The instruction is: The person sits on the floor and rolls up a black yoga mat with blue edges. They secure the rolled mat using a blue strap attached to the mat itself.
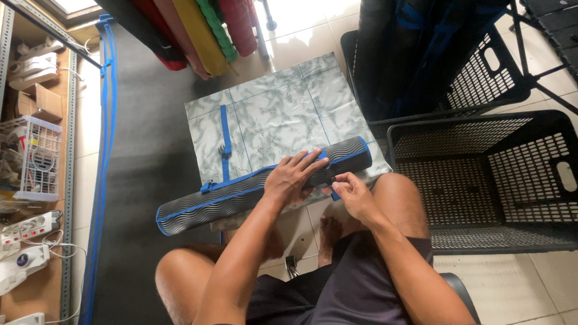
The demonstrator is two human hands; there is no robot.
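Observation:
A rolled mat, dark with a wavy grey pattern and blue trim, lies across my lap on the near edge of a flat marbled grey-green mat. My left hand presses flat on top of the roll near its right end. My right hand pinches something small and blue, a strap or trim, at the roll's near right side. A blue strap with a buckle runs down the flat mat.
An empty black plastic crate stands right of my knee, another crate with dark blue rolls behind it. Coloured rolled mats lean at the top. A dark mat covers the floor left, with shelves beyond.

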